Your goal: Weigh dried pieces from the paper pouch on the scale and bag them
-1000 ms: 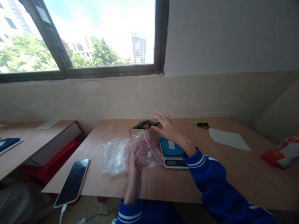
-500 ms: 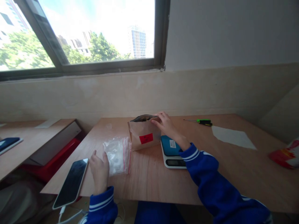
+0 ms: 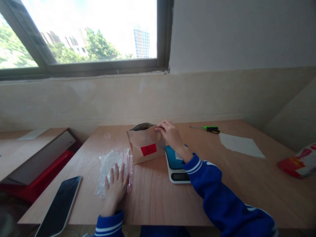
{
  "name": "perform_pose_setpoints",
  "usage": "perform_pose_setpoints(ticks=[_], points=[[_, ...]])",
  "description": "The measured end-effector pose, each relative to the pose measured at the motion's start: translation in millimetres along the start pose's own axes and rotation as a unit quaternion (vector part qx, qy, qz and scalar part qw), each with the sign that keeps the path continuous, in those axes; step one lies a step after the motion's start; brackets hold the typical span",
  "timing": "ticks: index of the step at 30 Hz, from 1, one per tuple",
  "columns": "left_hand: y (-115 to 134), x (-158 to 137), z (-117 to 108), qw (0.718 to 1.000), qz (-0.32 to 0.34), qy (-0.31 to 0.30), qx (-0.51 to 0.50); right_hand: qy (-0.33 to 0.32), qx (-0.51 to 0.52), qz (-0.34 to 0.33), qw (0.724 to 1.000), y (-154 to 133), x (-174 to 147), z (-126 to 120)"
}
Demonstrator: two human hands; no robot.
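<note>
At twelve o'clock on a wooden desk (image 3: 158, 200), counted from the person working at its six o'clock edge, stands a brown paper bag (image 3: 137, 142) with a red label (image 3: 148, 149) on its front. Its mouth gapes, dark inside; I cannot make out the contents from here. The person's right hand (image 3: 170, 133) pinches the bag's rim at its upper right corner, thumb in front. That forearm, in a blue sleeve (image 3: 214, 194), reaches over a white scale (image 3: 172, 179) with a blue top (image 3: 173, 158), just beside the bag toward one o'clock. I cannot read the scale's display (image 3: 180, 177).

Toward eleven o'clock, the left hand (image 3: 116, 187) lies palm down, fingers spread, on clear plastic bags (image 3: 107, 161) edged with red strips.

Near ten o'clock a phone (image 3: 59, 205) lies dark-screened, reaching past the near edge. Farther off, at one o'clock, is a screwdriver (image 3: 212, 129), its handle green and black. Near two o'clock come a white sheet (image 3: 240, 144) and, beyond it to the right, a red-and-white packet (image 3: 297, 164). A window (image 3: 103, 33) fills the wall toward eleven, showing trees and buildings.
</note>
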State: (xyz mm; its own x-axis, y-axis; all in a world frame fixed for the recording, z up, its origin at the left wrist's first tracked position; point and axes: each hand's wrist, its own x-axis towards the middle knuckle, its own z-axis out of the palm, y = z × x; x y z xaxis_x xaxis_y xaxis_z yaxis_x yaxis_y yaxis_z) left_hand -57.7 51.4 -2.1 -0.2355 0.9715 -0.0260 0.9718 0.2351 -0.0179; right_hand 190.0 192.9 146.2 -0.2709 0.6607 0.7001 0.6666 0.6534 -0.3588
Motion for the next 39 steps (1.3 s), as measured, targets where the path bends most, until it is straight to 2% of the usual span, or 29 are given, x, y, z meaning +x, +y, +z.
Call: perform_pose_setpoints(ticks=[5, 11, 16, 21, 25, 28, 30, 34, 36, 39], points=[[2, -2, -6, 1.0, -0.013, -0.011, 0.026, -0.005, -0.077, 0.007, 0.997, 4, 11, 8], [2, -3, -9, 0.999, -0.01, -0.031, 0.026, 0.001, -0.102, 0.032, 0.994, 3, 9, 11], [3, -4, -9, 0.999, -0.024, -0.034, 0.033, 0.005, -0.099, 0.038, 0.994, -3, 6, 9], [5, -5, -11, 0.999, -0.017, -0.032, 0.038, 0.037, -0.076, 0.053, 0.995, -3, 16, 5], [4, -4, -11, 0.999, -0.021, -0.031, 0.0, -0.001, -0.037, 0.039, 0.999, 8, 18, 9], [4, -4, -10, 0.999, -0.013, -0.02, -0.022, 0.005, -0.018, 0.046, 0.999, 15, 14, 10], [3, -4, -7, 0.999, -0.004, -0.007, -0.052, 0.024, -0.016, 0.049, 0.998, 14, 11, 7], [-1, -7, -9, 0.977, -0.019, 0.052, -0.204, 0.042, -0.009, 0.056, 0.997, 2, 0, -5], [-7, -10, -18, 0.959, -0.018, 0.099, -0.266, 0.046, -0.007, 0.053, 0.998, -5, -6, -11], [-24, -18, -38, 0.917, 0.024, 0.205, -0.34, 0.046, -0.008, 0.052, 0.998, -12, -17, -18]])
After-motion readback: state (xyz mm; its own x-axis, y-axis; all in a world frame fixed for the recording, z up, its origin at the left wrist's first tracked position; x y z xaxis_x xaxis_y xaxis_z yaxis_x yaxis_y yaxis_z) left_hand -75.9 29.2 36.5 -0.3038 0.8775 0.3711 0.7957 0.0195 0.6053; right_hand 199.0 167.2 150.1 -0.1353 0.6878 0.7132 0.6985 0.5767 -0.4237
